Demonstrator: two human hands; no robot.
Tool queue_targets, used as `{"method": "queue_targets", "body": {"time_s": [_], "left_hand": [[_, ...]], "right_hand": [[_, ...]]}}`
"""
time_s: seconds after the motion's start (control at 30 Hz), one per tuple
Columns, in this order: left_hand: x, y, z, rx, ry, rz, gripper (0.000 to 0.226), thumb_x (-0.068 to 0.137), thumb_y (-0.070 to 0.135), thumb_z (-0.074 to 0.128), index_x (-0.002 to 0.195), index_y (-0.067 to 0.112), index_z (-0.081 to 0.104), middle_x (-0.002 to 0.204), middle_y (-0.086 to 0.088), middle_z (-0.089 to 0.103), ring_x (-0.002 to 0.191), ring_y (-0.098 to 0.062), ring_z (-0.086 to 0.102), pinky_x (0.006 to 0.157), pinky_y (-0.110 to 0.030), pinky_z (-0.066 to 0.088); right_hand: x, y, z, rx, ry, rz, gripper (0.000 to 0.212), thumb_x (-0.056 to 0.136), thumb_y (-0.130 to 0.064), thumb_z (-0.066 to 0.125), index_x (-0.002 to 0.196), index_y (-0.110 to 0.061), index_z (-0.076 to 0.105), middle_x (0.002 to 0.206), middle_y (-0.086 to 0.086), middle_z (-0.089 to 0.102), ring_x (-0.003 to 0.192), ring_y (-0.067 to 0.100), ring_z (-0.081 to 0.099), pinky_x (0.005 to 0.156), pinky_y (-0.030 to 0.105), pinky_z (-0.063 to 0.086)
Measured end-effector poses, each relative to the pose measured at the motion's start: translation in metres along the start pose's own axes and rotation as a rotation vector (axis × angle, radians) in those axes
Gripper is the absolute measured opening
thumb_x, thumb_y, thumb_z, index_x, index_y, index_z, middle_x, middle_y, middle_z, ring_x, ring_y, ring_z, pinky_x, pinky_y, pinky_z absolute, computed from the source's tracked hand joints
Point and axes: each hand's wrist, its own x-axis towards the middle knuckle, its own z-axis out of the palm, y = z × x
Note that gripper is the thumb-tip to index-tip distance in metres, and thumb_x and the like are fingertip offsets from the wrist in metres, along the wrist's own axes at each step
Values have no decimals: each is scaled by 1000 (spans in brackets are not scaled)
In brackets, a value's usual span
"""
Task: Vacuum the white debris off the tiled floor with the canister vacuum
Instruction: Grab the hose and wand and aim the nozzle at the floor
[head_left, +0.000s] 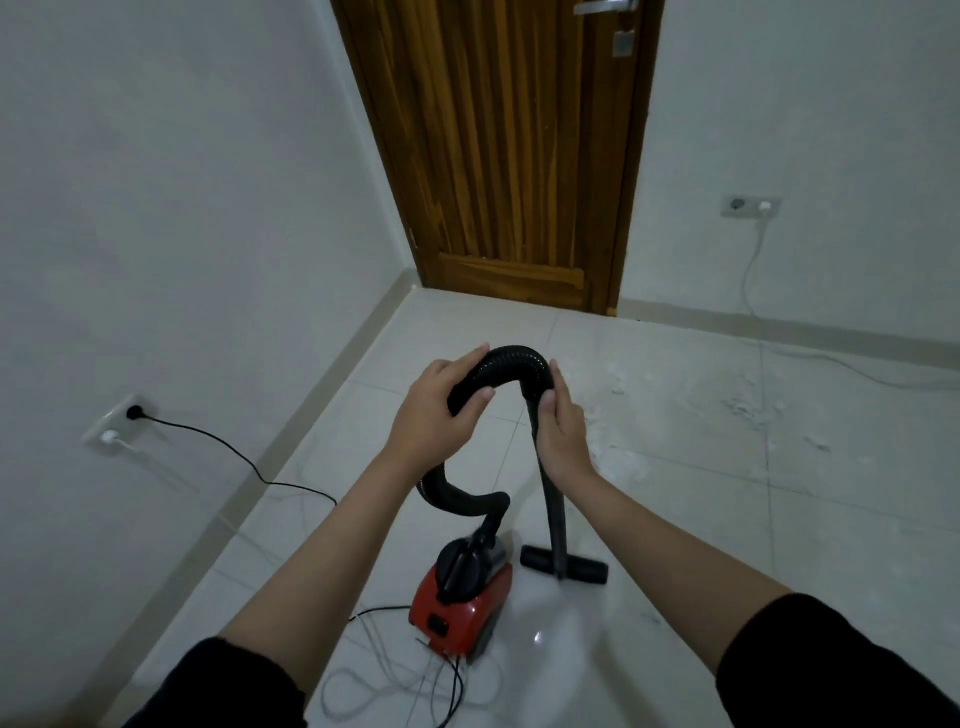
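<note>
A red and black canister vacuum (462, 597) sits on the white tiled floor (675, 545) just in front of me. Its black ribbed hose (514, 358) loops up from the canister and bends over at chest height. My left hand (434, 415) grips the hose left of the bend. My right hand (561, 431) holds the top of the black wand (553, 514), which runs down to the floor nozzle (563, 566) resting flat on the tiles. White debris (748, 410) is scattered over the tiles to the right, beyond the nozzle.
A wooden door (509, 145) stands shut in the far corner. A black cord (228, 452) runs from the left wall socket (117, 423) to the vacuum, with loose cable loops (405, 691) by my feet. A white cable (753, 291) hangs from the right wall socket (750, 206) onto the floor.
</note>
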Motion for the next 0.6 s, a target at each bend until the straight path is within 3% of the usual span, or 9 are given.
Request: {"method": "queue_targets", "body": {"time_s": [0.07,0.13,0.2,0.3,0.4,0.47,0.53,0.6], "left_hand": [[0,3,-6,-13,-52,-21,51,90,35,62,139,27,53,107,-2,65,99,-14,61,91,-27,48],[2,9,-13,-48,-131,-69,48,90,36,64,137,28,55,119,3,66,109,-12,61,99,-31,48],[4,14,-20,-32,-265,-95,48,91,33,66,137,30,55,127,9,63,113,-8,59,103,-33,47],[8,18,-30,61,-466,-116,53,91,39,65,140,40,48,124,10,63,107,-11,61,98,-37,50],[10,18,-41,102,-674,-131,59,87,41,65,140,52,41,114,8,67,97,-10,66,90,-36,55],[5,17,-48,114,-794,-118,64,84,38,65,140,54,39,110,7,69,92,-8,68,87,-33,56],[-5,14,-53,134,-857,-68,67,84,37,65,142,51,37,105,7,69,88,-8,68,85,-32,56],[-19,8,-58,156,-889,2,64,87,41,64,144,46,36,98,9,69,86,-7,67,83,-32,56]], "right_hand": [[-10,-8,2,47,11,129,38,92,-75,17,130,-77,22,112,16,59,107,34,56,98,45,44],[-23,-23,4,131,29,229,42,99,-64,18,140,-67,26,132,14,51,128,36,43,112,51,30],[-36,-32,8,191,41,340,47,101,-61,19,146,-56,30,145,12,41,138,32,32,115,52,21],[-51,-32,15,368,16,416,61,90,-77,21,145,-55,33,155,1,36,146,26,27,119,52,20],[-62,-31,20,700,-18,624,66,96,-69,23,152,-35,33,157,-6,35,148,19,21,120,47,11],[-63,-29,25,843,-13,755,72,97,-68,27,153,-24,35,158,0,34,150,24,16,120,48,8],[-64,-28,34,853,45,807,71,98,-64,35,147,-14,43,154,5,42,145,23,29,118,40,18],[-74,-26,43,819,123,822,51,101,-53,40,125,-11,56,126,5,64,110,14,55,94,25,39]]}}
